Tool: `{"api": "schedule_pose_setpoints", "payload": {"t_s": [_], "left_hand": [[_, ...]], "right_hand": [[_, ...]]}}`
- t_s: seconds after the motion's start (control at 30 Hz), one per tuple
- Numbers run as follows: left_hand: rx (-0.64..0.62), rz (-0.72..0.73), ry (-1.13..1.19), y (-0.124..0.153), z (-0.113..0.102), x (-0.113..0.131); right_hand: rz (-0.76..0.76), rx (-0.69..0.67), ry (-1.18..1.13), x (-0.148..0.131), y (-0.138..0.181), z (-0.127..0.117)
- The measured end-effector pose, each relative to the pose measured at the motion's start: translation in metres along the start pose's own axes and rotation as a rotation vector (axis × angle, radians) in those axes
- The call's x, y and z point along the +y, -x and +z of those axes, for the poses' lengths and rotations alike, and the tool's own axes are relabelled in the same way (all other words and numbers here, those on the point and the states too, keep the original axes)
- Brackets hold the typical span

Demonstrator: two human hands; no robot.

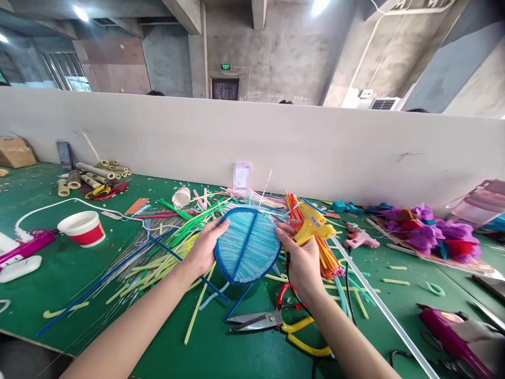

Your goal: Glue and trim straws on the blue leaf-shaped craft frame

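Scissors point(275, 318) lie near, seemingly within easy reach. Above the table's point(189, 363) middle, the left hand point(205, 247) and right hand point(303, 261) pinch a blue disc point(262, 250) by opposite edges, probably steadying it; the right also holds a glue gun point(313, 225).

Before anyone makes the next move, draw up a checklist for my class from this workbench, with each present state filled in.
1. Blue piece supported at both edges: ok, left hand at one, right hand at the other.
2. Yellow glue gun in hand: ok, right hand.
3. Clear glue stick fitted: ok, it sticks out behind the gun.
4. Gun hot: cannot tell.
5. Scissors stowed away: not ok, lying near the right forearm.
6. Paper cup upright: ok.
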State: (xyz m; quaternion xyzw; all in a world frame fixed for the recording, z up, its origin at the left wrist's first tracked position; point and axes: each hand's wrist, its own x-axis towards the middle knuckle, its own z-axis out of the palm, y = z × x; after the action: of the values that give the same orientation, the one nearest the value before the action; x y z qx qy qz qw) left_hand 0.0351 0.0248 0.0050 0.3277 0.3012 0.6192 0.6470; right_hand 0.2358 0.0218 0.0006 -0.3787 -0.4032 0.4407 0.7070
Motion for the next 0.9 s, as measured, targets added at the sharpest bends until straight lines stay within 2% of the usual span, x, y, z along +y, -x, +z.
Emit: {"api": "schedule_pose_setpoints", "payload": {"t_s": [0.13, 0.27, 0.37, 0.43, 0.6, 0.7, 0.8, 0.9], "left_hand": [[0.001, -0.036, 0.037, -0.001, 0.001, 0.0], [0.063, -0.086, 0.081, -0.001, 0.003, -0.001], [0.059, -0.069, 0.039, -0.002, 0.002, -0.005], [0.018, -0.012, -0.065, -0.002, -0.001, -0.008], [-0.02, 0.251, -0.634, -0.003, -0.011, -0.01], [-0.057, 0.363, -0.833, -0.004, -0.015, -0.009], [-0.037, 0.376, -0.83, -0.006, -0.015, -0.007], [0.046, 0.258, -0.618, -0.006, -0.011, -0.006]], "right_hand": [[0.006, 0.012, -0.013, 0.002, -0.001, -0.001], [-0.026, 0.05, -0.018, 0.0, -0.003, -0.001], [-0.014, 0.08, -0.041, -0.002, -0.003, -0.001], [0.002, 0.089, -0.064, -0.003, -0.004, -0.001], [0.009, 0.091, -0.073, -0.005, -0.008, -0.004], [0.014, 0.077, -0.078, -0.005, -0.008, -0.005], [0.035, 0.055, -0.073, -0.004, -0.008, -0.004], [0.04, 0.066, -0.06, -0.002, -0.009, -0.004]]}}
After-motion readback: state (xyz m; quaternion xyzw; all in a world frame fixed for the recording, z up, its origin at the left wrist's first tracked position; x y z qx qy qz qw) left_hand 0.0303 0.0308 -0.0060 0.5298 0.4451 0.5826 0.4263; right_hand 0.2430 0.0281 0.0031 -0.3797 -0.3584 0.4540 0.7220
